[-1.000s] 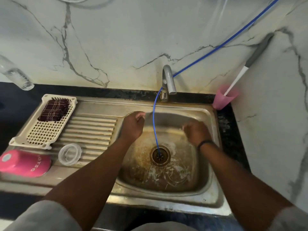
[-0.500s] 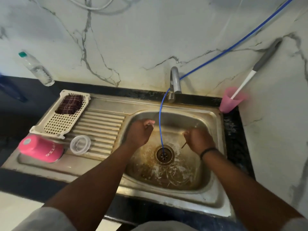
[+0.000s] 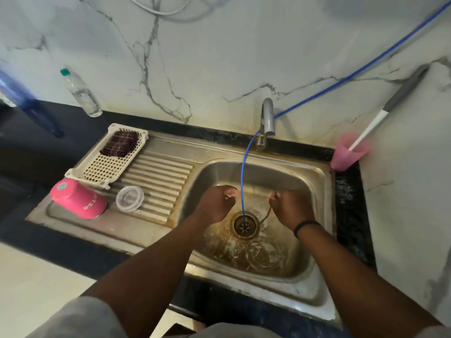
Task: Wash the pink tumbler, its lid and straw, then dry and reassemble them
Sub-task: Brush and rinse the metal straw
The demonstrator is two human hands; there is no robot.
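On the draining board at the left we see the pink tumbler (image 3: pixel 78 199) lying mouth down, with its clear lid (image 3: pixel 129 198) just beside it. Over the sink (image 3: pixel 319 181) our left hand (image 3: pixel 216 203) is curled, pinching one end of what looks like the clear straw (image 3: pixel 253 195), which is hard to make out. Our right hand (image 3: pixel 291 208) is curled too, gripping a thin wire brush (image 3: pixel 266 214) that trails toward the drain (image 3: pixel 244 223).

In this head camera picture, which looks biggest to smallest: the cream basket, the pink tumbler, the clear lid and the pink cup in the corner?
1. cream basket
2. pink tumbler
3. pink cup
4. clear lid

The cup stands farther back, so its place against the tumbler is unsure.
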